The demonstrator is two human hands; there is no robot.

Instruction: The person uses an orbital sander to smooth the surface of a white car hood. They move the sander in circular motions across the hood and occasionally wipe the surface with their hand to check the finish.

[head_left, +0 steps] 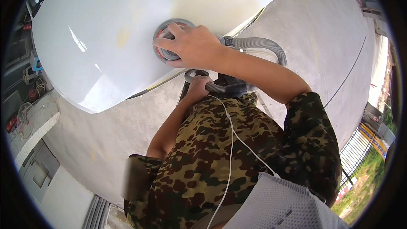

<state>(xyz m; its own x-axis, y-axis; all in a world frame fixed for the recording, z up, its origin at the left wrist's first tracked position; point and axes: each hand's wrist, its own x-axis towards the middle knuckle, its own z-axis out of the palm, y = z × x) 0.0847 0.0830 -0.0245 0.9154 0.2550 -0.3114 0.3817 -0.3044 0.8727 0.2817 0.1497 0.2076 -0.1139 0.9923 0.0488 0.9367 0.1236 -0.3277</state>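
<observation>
My right hand [197, 46] grips a round grey sander [164, 51] with a red ring, its pad against a glossy white vehicle panel [97, 12] with yellowish patches. A grey ribbed hose [258, 44] runs from the sander's right side and loops back below it. Close to my body, below the panel's edge, my left hand [198, 87] is closed round the grey hose [216, 87]. A thinner tube runs beside the hose. A white cable [231, 148] hangs over my camouflage clothing. The sander's underside is hidden.
The pale concrete floor [89, 135] surrounds the panel. Tools and cords [34, 80] sit along a ledge [32, 129] at the left, near a grey door [38, 174]. A dark line [347, 72] crosses the floor at right, and a barred fence [354, 152] stands beyond.
</observation>
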